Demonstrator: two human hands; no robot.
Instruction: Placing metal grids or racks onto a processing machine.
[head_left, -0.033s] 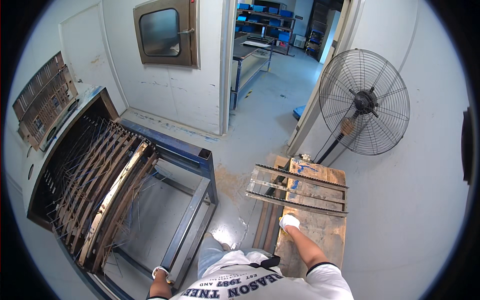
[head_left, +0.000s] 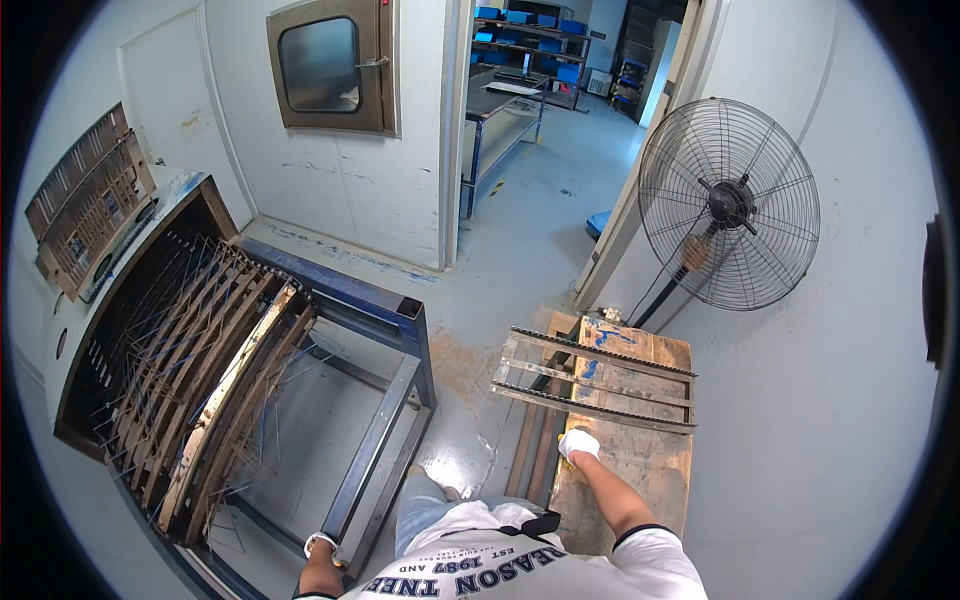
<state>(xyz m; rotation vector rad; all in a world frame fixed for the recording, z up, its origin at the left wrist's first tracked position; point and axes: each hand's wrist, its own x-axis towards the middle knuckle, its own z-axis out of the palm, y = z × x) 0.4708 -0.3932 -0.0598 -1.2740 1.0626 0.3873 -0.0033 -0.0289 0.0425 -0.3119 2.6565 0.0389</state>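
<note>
Wooden pallet (head_left: 640, 440) edge gripped by gloved right hand (head_left: 578, 443), arm outstretched; left hand (head_left: 320, 545) clasps blue frame (head_left: 375, 440).

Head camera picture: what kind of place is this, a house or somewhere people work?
Probably a factory or workshop. A blue steel frame holds a rack of rusty metal racks, a big industrial fan stands by the wall, and shelves with blue bins fill the back room.

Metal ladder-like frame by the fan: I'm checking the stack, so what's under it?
The metal frame lies across a wooden board touched by the right hand. The floor beneath is hidden.
</note>
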